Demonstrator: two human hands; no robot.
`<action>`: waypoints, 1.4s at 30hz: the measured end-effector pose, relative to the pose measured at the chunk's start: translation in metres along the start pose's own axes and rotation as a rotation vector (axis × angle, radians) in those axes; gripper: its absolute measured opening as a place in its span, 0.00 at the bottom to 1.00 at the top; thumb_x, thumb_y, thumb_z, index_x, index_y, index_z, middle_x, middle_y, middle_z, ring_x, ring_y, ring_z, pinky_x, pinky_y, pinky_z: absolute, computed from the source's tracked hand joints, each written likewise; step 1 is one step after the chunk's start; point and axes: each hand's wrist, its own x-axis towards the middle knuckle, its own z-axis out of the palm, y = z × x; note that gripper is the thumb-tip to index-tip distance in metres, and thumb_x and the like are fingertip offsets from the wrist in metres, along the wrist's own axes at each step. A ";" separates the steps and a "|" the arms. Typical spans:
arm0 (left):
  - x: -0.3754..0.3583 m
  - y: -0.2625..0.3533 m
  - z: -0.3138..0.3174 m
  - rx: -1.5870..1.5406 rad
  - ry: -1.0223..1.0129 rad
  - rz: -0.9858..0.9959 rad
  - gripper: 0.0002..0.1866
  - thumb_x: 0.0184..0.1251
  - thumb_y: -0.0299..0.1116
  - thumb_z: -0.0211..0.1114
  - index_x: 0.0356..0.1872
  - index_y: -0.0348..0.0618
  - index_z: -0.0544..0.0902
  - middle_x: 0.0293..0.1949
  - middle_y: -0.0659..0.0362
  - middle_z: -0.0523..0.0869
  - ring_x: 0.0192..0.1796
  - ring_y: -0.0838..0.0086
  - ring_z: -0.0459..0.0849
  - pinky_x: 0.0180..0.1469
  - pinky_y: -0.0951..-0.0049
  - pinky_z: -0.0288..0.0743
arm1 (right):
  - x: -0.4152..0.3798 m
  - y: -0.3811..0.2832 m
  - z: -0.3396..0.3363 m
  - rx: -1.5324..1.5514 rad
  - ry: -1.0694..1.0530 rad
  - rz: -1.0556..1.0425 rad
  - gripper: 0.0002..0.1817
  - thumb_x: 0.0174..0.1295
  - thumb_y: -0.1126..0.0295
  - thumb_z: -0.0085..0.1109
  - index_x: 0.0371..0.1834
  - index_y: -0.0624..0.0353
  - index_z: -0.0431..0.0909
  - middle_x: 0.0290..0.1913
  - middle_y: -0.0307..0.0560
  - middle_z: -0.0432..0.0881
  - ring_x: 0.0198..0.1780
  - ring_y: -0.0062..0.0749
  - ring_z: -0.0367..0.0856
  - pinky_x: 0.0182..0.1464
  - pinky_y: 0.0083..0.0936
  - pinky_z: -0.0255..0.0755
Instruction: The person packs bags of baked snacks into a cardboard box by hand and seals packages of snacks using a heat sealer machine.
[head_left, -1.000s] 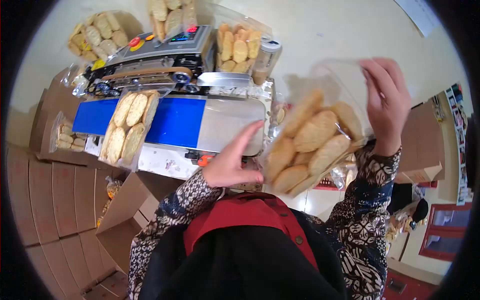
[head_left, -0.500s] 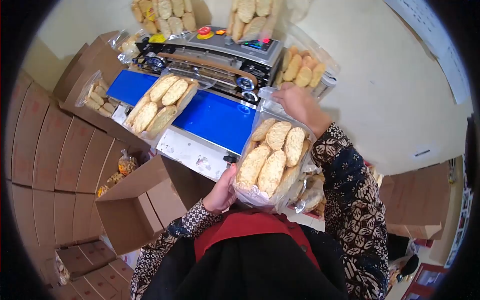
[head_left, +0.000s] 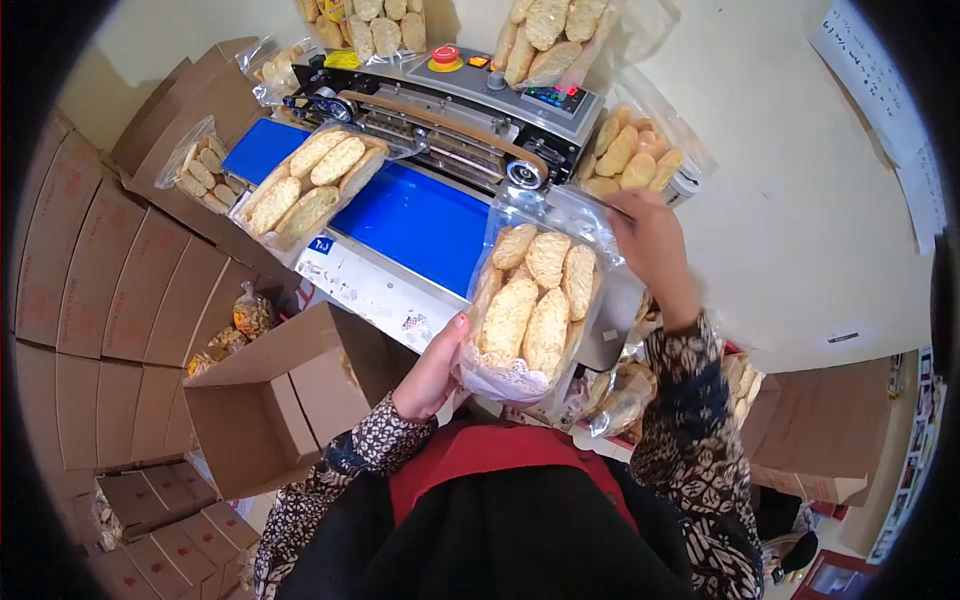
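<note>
A clear bag of long pale biscuits [head_left: 527,300] is in front of my body, its open end toward the sealing machine [head_left: 450,110]. My left hand [head_left: 432,370] grips the bag's lower left side. My right hand [head_left: 655,245] is pinched at the upper right, on the flat plastic top of the bag. Another filled bag [head_left: 312,185] lies on the blue conveyor belt [head_left: 415,225], its top edge in the machine. The machine has a red button [head_left: 445,56] and a small lit display.
An open cardboard box [head_left: 240,420] stands at lower left, beside stacked cartons [head_left: 90,290]. Filled bags stand behind the machine, and one [head_left: 635,150] is at its right end. More bags [head_left: 620,395] lie below my right forearm. Writing marks a paper [head_left: 880,110] on the right.
The view has shifted slightly. My right hand has moved right and down along the bag's top, and the bag held by my left hand is more upright. The bag on the belt has moved slightly left.
</note>
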 end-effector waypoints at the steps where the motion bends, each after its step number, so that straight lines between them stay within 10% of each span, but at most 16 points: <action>1: -0.002 0.002 -0.002 0.019 0.005 0.015 0.30 0.68 0.52 0.35 0.61 0.37 0.58 0.57 0.53 0.69 0.57 0.70 0.70 0.58 0.71 0.64 | -0.014 0.001 -0.001 -0.001 0.000 -0.002 0.07 0.48 0.73 0.57 0.31 0.60 0.78 0.32 0.50 0.77 0.37 0.45 0.75 0.40 0.33 0.69; 5: -0.003 0.011 -0.017 0.043 0.066 -0.007 0.30 0.68 0.52 0.36 0.62 0.38 0.58 0.57 0.53 0.69 0.58 0.70 0.70 0.58 0.70 0.64 | -0.070 -0.021 0.011 -0.134 0.350 0.070 0.11 0.48 0.75 0.58 0.37 0.61 0.75 0.34 0.51 0.71 0.34 0.43 0.70 0.38 0.32 0.65; 9: -0.004 0.017 -0.023 0.003 0.097 0.015 0.29 0.68 0.51 0.38 0.62 0.39 0.58 0.58 0.55 0.69 0.58 0.71 0.69 0.58 0.70 0.63 | -0.118 -0.051 0.035 0.286 0.162 0.418 0.13 0.47 0.75 0.59 0.38 0.62 0.73 0.29 0.48 0.69 0.28 0.37 0.70 0.30 0.29 0.65; 27: -0.006 0.056 -0.090 0.444 0.210 0.249 0.28 0.69 0.50 0.38 0.59 0.37 0.63 0.55 0.53 0.71 0.55 0.71 0.71 0.58 0.72 0.61 | -0.123 -0.047 0.043 0.174 0.152 0.219 0.04 0.46 0.74 0.59 0.25 0.56 0.75 0.22 0.44 0.71 0.23 0.38 0.71 0.25 0.30 0.64; 29: -0.010 0.076 -0.110 0.562 0.322 0.224 0.27 0.68 0.49 0.40 0.57 0.37 0.65 0.50 0.54 0.74 0.49 0.72 0.73 0.51 0.73 0.67 | -0.123 -0.048 0.043 0.184 0.163 0.222 0.03 0.46 0.74 0.58 0.25 0.57 0.75 0.21 0.44 0.70 0.23 0.38 0.71 0.25 0.30 0.64; 35: -0.005 0.199 -0.263 0.843 1.345 1.190 0.20 0.62 0.44 0.55 0.47 0.38 0.71 0.37 0.60 0.75 0.36 0.77 0.74 0.30 0.80 0.70 | -0.120 -0.048 0.044 0.157 0.156 0.185 0.03 0.46 0.75 0.58 0.24 0.58 0.75 0.21 0.44 0.70 0.23 0.38 0.70 0.25 0.29 0.64; 39: 0.004 0.250 -0.286 0.317 1.259 0.835 0.26 0.62 0.51 0.52 0.52 0.41 0.69 0.42 0.58 0.75 0.39 0.75 0.75 0.35 0.77 0.72 | -0.121 -0.052 0.043 0.130 0.152 0.196 0.03 0.45 0.76 0.59 0.24 0.59 0.75 0.21 0.45 0.70 0.23 0.38 0.71 0.25 0.29 0.64; 41: 0.009 0.259 -0.294 -0.036 0.655 0.735 0.32 0.60 0.60 0.47 0.57 0.46 0.66 0.51 0.53 0.73 0.48 0.65 0.74 0.46 0.63 0.70 | -0.119 -0.053 0.044 0.141 0.145 0.211 0.03 0.45 0.77 0.59 0.24 0.59 0.75 0.21 0.45 0.69 0.23 0.38 0.70 0.24 0.29 0.63; 42: 0.010 0.262 -0.285 -0.046 0.664 0.744 0.32 0.60 0.60 0.47 0.57 0.46 0.66 0.51 0.53 0.73 0.48 0.65 0.74 0.46 0.63 0.70 | -0.120 -0.052 0.045 0.147 0.153 0.215 0.03 0.45 0.78 0.59 0.24 0.60 0.75 0.21 0.45 0.70 0.22 0.37 0.71 0.24 0.28 0.64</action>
